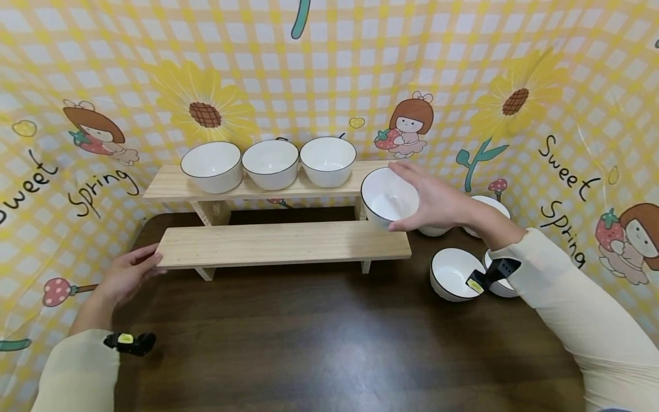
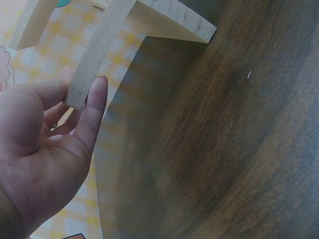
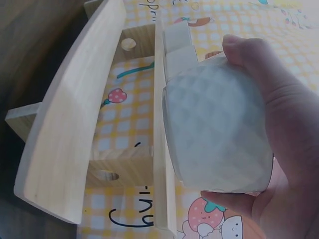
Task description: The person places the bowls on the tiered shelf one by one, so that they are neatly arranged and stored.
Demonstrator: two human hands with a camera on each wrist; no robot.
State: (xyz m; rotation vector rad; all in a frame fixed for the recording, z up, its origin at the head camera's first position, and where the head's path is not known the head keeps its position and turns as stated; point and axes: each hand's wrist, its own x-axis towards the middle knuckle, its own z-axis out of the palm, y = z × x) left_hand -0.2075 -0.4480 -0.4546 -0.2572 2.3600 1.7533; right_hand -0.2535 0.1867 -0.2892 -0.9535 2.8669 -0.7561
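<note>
White round bowl with a thin dark rim (image 1: pixel 389 197): we find it within the fingers of the right hand (image 1: pixel 437 197), its diamond-patterned outside facing the right wrist view.
Right fingers: spread wide and curled around the bowl's side, thumb on the part nearer us; we cannot tell whether the bowl touches the rack.
Left fingers: on the left hand (image 1: pixel 123 277), nearly closed, pinching the left end of the lower plank (image 1: pixel 283 244).
Pale wooden two-tier rack: we see it stretching between both sets of fingers, its upper plank (image 1: pixel 166 182) set behind the lower one.
Row on top: three matching white bowls (image 1: pixel 211 166) stand side by side on the upper plank, left of the right fingers.
Bowls at the right: we count four more white bowls (image 1: pixel 455 274) beyond and below the right fingers, some partly hidden by the hand, arm or wrist camera.
Dark brown wooden counter (image 1: pixel 288 343): below both sets of fingers, under the rack.
Yellow-and-white checked cloth (image 1: pixel 278 74): behind the fingers and around us, printed with sunflowers, strawberries and "Sweet Spring".
</note>
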